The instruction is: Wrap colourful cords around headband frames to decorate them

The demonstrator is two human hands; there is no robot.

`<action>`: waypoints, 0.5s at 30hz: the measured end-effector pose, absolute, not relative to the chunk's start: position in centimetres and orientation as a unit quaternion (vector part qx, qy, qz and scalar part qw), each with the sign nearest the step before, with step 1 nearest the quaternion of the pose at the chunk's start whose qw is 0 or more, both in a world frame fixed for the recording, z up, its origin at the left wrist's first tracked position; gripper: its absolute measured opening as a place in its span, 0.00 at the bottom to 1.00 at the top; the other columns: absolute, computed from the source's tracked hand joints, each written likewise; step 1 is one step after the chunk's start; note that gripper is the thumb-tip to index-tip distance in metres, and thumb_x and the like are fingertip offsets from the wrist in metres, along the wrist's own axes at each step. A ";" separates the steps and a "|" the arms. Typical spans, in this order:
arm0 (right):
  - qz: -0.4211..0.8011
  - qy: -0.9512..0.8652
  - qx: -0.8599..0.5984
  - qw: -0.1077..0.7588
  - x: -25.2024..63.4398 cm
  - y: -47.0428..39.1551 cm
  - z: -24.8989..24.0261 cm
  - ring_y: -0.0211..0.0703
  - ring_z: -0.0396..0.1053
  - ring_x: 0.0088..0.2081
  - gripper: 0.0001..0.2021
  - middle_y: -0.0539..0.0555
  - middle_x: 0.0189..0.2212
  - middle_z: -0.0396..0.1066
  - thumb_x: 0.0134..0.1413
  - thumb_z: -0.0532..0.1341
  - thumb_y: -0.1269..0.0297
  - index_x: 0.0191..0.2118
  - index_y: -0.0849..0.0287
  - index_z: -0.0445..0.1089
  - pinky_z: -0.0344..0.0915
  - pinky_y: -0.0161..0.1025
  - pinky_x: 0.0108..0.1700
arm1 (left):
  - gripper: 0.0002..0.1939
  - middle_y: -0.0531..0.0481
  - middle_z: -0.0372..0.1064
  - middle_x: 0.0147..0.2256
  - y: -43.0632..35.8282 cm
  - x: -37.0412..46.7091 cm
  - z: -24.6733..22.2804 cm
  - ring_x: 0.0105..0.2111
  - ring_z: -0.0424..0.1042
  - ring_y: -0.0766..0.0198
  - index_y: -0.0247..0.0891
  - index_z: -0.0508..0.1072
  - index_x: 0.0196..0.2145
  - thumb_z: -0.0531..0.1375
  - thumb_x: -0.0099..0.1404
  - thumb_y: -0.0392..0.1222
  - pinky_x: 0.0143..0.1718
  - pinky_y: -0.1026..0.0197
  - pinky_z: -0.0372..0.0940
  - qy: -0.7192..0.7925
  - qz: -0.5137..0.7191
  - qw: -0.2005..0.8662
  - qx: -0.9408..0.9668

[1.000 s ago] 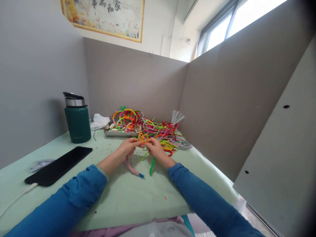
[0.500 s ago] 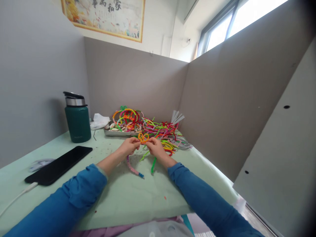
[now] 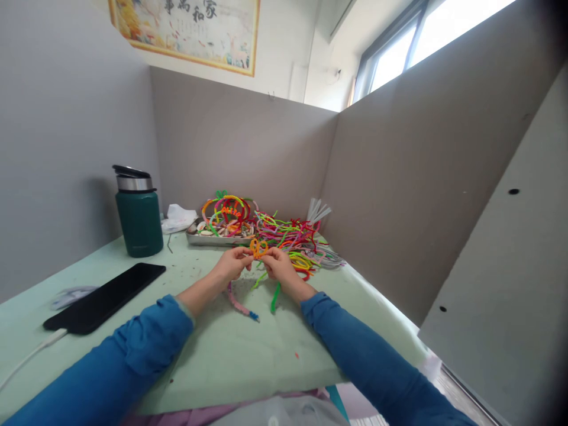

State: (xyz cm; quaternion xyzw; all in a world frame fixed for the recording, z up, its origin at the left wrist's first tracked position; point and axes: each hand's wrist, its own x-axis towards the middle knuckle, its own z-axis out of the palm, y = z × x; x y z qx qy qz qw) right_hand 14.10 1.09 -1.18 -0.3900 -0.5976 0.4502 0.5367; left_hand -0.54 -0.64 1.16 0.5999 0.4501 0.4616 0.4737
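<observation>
Between my hands, above the table, is an orange pipe cleaner (image 3: 258, 248) bent into small loops. My left hand (image 3: 234, 263) pinches its left side and my right hand (image 3: 278, 264) pinches its right side; both are closed at the fingertips. Under my left hand lies a curved pink, purple and blue fuzzy strip (image 3: 239, 306), partly hidden. A green pipe cleaner piece (image 3: 275, 299) rests below my right wrist. Just behind my right hand spreads a pile of multicoloured pipe cleaners (image 3: 288, 231).
A metal tray (image 3: 217, 240) holding fuzzy hoops and small pieces stands at the back. To the left are a green bottle (image 3: 139, 222), a black phone (image 3: 106, 297) with a white cable, and crumpled white tissue (image 3: 180, 217). Grey partitions (image 3: 244, 142) enclose the table. Pale strips (image 3: 318, 211) stand behind the pile.
Both hands keep their pinch on the orange pipe cleaner. Its loops have shifted and turned very slightly; the other things lie as before.
</observation>
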 end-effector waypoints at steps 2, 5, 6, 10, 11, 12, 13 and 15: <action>0.460 -0.598 -0.381 0.535 14.2 1.0 -1.1 0.29 0.46 0.12 0.08 0.40 0.12 0.53 0.43 0.58 0.62 0.26 0.58 0.58 0.43 0.30 0.15 | 0.19 0.58 0.62 0.18 -0.7 -0.6 1.3 0.11 0.45 0.78 0.35 0.67 0.34 0.63 0.47 0.49 0.13 0.69 0.37 0.439 0.462 0.482 0.601; 0.442 -0.632 -0.372 0.517 14.5 0.9 -0.9 0.29 0.48 0.13 0.08 0.41 0.13 0.55 0.43 0.58 0.61 0.28 0.58 0.58 0.44 0.30 0.16 | 0.18 0.58 0.62 0.18 -1.0 -0.8 1.5 0.11 0.44 0.78 0.35 0.67 0.32 0.63 0.47 0.48 0.13 0.68 0.37 0.423 0.457 0.503 0.599; 0.427 -0.651 -0.367 0.509 14.6 0.9 -0.8 0.29 0.50 0.14 0.09 0.41 0.14 0.57 0.44 0.59 0.61 0.28 0.58 0.58 0.46 0.29 0.16 | 0.17 0.59 0.60 0.17 -1.0 -0.8 1.6 0.11 0.44 0.78 0.35 0.67 0.31 0.63 0.47 0.48 0.13 0.68 0.36 0.421 0.451 0.510 0.600; 0.364 -0.703 -0.354 0.497 14.8 0.6 -0.6 0.30 0.55 0.17 0.09 0.44 0.17 0.61 0.45 0.59 0.59 0.28 0.59 0.60 0.50 0.29 0.19 | 0.16 0.60 0.57 0.15 -1.2 -0.9 1.8 0.11 0.44 0.78 0.35 0.66 0.27 0.63 0.47 0.49 0.13 0.67 0.35 0.430 0.443 0.511 0.598; 0.358 -0.705 -0.355 0.499 14.7 0.6 -0.5 0.30 0.56 0.17 0.09 0.44 0.18 0.62 0.46 0.59 0.59 0.28 0.59 0.60 0.50 0.29 0.19 | 0.16 0.59 0.59 0.16 -1.1 -0.8 1.7 0.11 0.44 0.78 0.35 0.66 0.27 0.64 0.46 0.50 0.13 0.67 0.35 0.433 0.449 0.507 0.595; 0.359 -0.703 -0.357 0.499 14.7 0.5 -0.5 0.30 0.56 0.17 0.09 0.45 0.18 0.62 0.46 0.59 0.60 0.27 0.59 0.61 0.50 0.29 0.19 | 0.17 0.58 0.62 0.18 -1.1 -0.8 1.7 0.11 0.44 0.79 0.35 0.66 0.27 0.64 0.46 0.50 0.13 0.67 0.35 0.433 0.454 0.503 0.594; 0.367 -0.699 -0.361 0.497 14.6 0.4 -0.4 0.29 0.55 0.16 0.09 0.45 0.17 0.62 0.45 0.59 0.60 0.26 0.60 0.61 0.49 0.29 0.18 | 0.17 0.57 0.64 0.20 -1.1 -0.7 1.6 0.11 0.44 0.79 0.35 0.66 0.27 0.64 0.46 0.50 0.13 0.67 0.35 0.431 0.458 0.500 0.596; 0.403 -0.679 -0.370 0.489 14.6 0.3 -0.2 0.29 0.54 0.15 0.09 0.45 0.16 0.62 0.44 0.59 0.61 0.25 0.60 0.61 0.48 0.29 0.16 | 0.17 0.56 0.66 0.21 -1.0 -0.6 1.5 0.11 0.45 0.79 0.35 0.66 0.28 0.64 0.45 0.49 0.13 0.67 0.36 0.421 0.460 0.495 0.606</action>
